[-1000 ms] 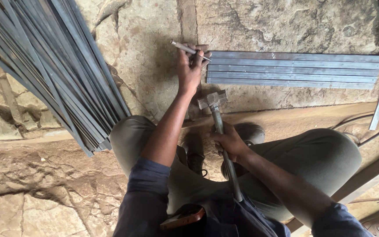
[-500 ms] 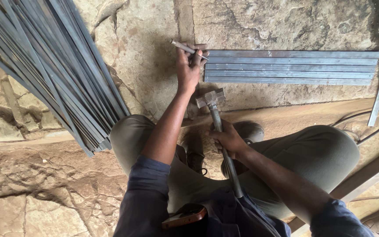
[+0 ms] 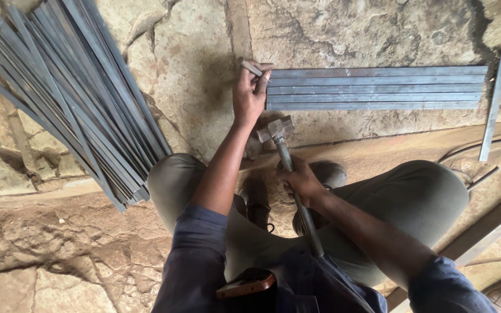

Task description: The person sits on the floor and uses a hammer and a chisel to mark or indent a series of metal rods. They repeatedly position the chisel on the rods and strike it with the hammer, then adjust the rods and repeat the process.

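A person squats on a rough stone floor (image 3: 192, 64), seen from above, with both hands at work over a row of flat metal strips (image 3: 378, 88). The left hand (image 3: 249, 95) is closed around a short metal punch (image 3: 251, 68), pinching it between thumb and fingers and holding it at the left ends of the strips, where the row meets the stone. The right hand (image 3: 300, 179) is wrapped tight about the shaft of a hammer (image 3: 288, 168), gripping it near the middle; the hammer's head sits just below the left hand and close to the near edge of the strips, its handle running back toward the person's lap.

The strips lie side by side, touching, their long sides parallel, straight ahead of the person's knees. A single strip (image 3: 493, 104) lies almost upright in the frame at the row's right end. Well apart, to the left, a large loose pile of long metal strips (image 3: 71, 93) fans across the stone, its near ends by the person's left knee. A wooden plank (image 3: 494, 229) crosses the lower right corner.
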